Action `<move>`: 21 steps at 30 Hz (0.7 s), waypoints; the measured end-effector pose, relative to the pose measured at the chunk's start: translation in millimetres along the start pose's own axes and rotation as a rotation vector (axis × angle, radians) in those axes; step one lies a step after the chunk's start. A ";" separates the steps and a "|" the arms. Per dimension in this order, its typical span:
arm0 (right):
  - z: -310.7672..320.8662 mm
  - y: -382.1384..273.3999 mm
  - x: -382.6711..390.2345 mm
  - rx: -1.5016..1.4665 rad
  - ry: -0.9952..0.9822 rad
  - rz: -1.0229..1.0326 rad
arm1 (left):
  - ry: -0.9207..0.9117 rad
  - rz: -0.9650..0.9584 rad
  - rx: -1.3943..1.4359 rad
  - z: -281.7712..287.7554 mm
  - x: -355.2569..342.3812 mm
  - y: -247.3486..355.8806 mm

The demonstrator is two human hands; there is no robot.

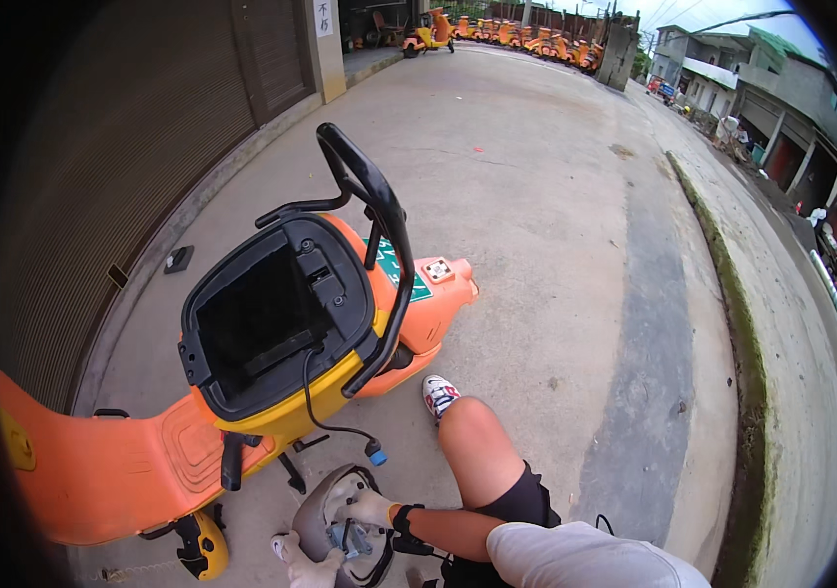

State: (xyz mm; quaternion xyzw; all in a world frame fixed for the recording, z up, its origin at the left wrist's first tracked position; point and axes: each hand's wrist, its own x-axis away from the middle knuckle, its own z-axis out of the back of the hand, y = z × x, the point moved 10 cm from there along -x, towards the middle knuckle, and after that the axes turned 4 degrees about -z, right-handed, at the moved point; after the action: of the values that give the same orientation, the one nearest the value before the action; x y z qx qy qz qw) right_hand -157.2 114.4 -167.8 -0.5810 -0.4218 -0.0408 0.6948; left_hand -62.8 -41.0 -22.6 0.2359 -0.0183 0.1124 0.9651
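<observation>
Low in front of me lies a grey-brown rounded shell (313, 514) with a dark rim, hollow side up; its kind is unclear. Bluish-grey parts (350, 539) show inside it. My right hand (371, 509), in a pale glove, reaches over the right rim into the hollow, fingers curled; what they hold is hidden. My left hand (315, 568), gloved too, grips the near left edge. Beside them stands an orange and yellow scooter (348, 370) without its seat, its dark compartment (257, 323) uncovered. A black cable with a blue plug (375, 452) hangs from it.
A black tube rail (379, 186) rises above the scooter's rear. The yellow and black part (205, 545) is by its footboard. A brown shutter (144, 127) runs along the left, and a small dark box (178, 259) lies before it. Several scooters (526, 39) line the far end.
</observation>
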 end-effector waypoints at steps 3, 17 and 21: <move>3.0 20.7 0.1 -0.317 -0.041 -0.096 | -0.091 0.083 0.101 -3.3 -5.7 11.6; 11.9 -21.9 34.9 -0.577 -0.137 0.032 | -0.126 0.114 0.083 -5.5 -22.2 -0.1; 1.3 -27.4 42.5 -0.448 -0.227 -0.042 | -0.140 0.145 0.046 -9.8 -19.9 -2.8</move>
State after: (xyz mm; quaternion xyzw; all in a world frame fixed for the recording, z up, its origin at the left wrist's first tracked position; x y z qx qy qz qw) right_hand -145.6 125.1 -119.7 -0.7125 -0.4896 -0.0818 0.4959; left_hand -81.7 -43.0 -34.3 0.2634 -0.1003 0.1655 0.9451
